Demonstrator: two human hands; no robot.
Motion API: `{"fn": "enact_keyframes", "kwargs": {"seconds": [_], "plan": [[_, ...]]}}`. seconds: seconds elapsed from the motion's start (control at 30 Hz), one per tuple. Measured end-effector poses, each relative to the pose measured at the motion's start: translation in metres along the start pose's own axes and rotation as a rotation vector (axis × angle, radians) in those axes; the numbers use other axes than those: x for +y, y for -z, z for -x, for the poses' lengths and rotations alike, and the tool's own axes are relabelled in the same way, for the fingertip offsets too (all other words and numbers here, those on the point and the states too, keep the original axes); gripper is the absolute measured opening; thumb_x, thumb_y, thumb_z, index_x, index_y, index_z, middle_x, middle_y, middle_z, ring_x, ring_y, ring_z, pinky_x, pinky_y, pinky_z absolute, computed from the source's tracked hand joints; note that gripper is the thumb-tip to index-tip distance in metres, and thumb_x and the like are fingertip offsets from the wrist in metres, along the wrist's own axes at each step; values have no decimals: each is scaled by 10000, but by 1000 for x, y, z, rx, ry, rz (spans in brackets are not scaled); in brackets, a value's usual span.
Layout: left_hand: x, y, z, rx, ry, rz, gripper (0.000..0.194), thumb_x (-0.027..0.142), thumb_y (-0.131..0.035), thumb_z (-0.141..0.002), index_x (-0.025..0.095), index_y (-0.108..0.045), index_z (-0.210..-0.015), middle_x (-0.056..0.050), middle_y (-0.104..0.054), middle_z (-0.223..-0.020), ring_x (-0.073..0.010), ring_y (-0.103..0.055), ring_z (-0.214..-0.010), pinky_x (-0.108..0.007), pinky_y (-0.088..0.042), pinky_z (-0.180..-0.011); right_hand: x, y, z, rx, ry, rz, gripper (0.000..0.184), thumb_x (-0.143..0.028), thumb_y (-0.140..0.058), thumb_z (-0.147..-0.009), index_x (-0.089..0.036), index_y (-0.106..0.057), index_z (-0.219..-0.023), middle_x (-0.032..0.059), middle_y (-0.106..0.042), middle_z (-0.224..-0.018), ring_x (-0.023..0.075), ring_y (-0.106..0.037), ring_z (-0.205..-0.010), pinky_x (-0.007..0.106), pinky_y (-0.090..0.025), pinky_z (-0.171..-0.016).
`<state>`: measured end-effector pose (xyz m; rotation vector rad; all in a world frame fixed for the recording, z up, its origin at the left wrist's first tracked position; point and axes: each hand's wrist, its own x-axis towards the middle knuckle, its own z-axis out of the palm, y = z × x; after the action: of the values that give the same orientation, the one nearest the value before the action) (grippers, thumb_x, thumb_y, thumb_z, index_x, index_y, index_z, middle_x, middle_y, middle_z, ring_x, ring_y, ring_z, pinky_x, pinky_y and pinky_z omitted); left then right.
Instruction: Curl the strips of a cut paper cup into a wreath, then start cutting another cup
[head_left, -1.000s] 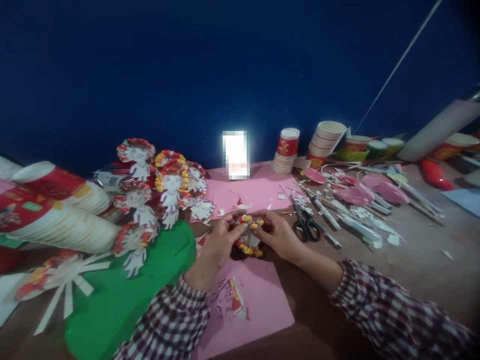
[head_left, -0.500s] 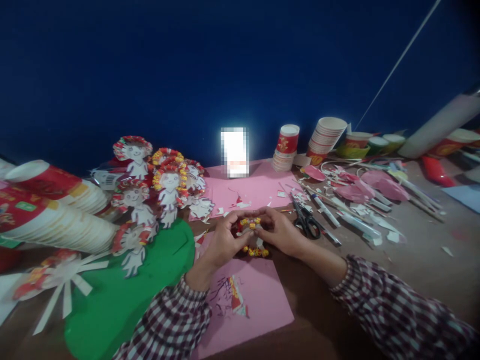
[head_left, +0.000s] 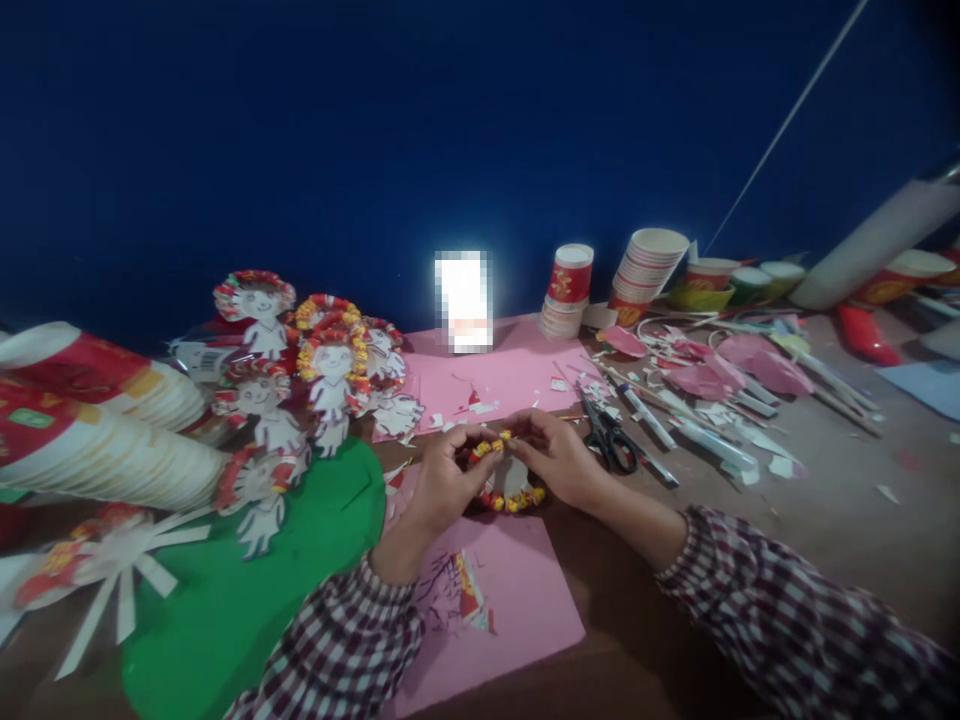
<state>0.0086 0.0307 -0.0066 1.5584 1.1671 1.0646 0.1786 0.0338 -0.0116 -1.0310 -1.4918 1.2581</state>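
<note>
Between my hands is a round paper cutout (head_left: 514,478) with a ring of curled red and yellow paper strips around its edge. My left hand (head_left: 448,478) grips its left rim, thumb and fingers closed on the curls. At the upper right of the ring, my right hand (head_left: 564,462) pinches the curled edge between thumb and fingers. The fingertips partly cover the top of the ring. Just below lies a pink sheet (head_left: 525,600) with dark ink marks and red and yellow paper scraps. Black-handled scissors (head_left: 611,440) rest right of my right hand.
Finished-looking paper dolls (head_left: 330,365) with curled rims stand at the left by a green sheet (head_left: 247,610). Stacked paper cups (head_left: 112,440) lean at far left; more cups (head_left: 649,265) stand at the back. Pens (head_left: 649,418) and paper scraps litter the right. A bright blurred screen (head_left: 465,300) stands behind.
The ring sits flatter between my hands, and more of its curled lower rim shows. My fingers have shifted slightly along the top edge. The view has moved a little.
</note>
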Motion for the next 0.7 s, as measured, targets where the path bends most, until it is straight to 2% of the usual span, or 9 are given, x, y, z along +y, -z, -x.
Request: {"fn": "enact_keyframes", "kwargs": {"seconds": [0.17, 0.4, 0.57, 0.7], "plan": [[-1, -1, 0, 23, 13, 26, 162, 245, -663, -736, 172, -661, -880, -55, -682, -876, -176, -623, -836, -286, -479, -783, 1, -1, 0, -10, -12, -23, 162, -267, -578, -817, -186, -573, -957, 27, -652, -891, 144, -618, -810, 270, -501, -725], [0, -2, 0, 18, 143, 207, 216, 275, -693, -710, 160, -655, -888, -50, -674, -855, -159, -617, -787, -265, -492, -715, 0, -2, 0, -19, 6, -28, 146, -289, -562, -836, -198, -572, -949, 23, -650, -885, 148, -612, -817, 283, -499, -747], [6, -3, 0, 57, 222, 262, 201, 271, -723, -673, 173, -668, -841, -31, -674, -760, -159, -625, -735, -254, -491, -664, -2, -2, 0, -14, 11, -16, 139, -286, -560, -834, -197, -575, -940, 21, -651, -883, 144, -613, -802, 277, -502, -732], [8, -2, -1, 50, 183, 193, 198, 269, -721, -680, 172, -676, -847, -45, -687, -811, -164, -630, -776, -255, -488, -696, -3, -3, 1, -27, 20, -11, 170, -266, -570, -826, -185, -594, -974, 45, -662, -938, 160, -626, -867, 301, -500, -792]]}}
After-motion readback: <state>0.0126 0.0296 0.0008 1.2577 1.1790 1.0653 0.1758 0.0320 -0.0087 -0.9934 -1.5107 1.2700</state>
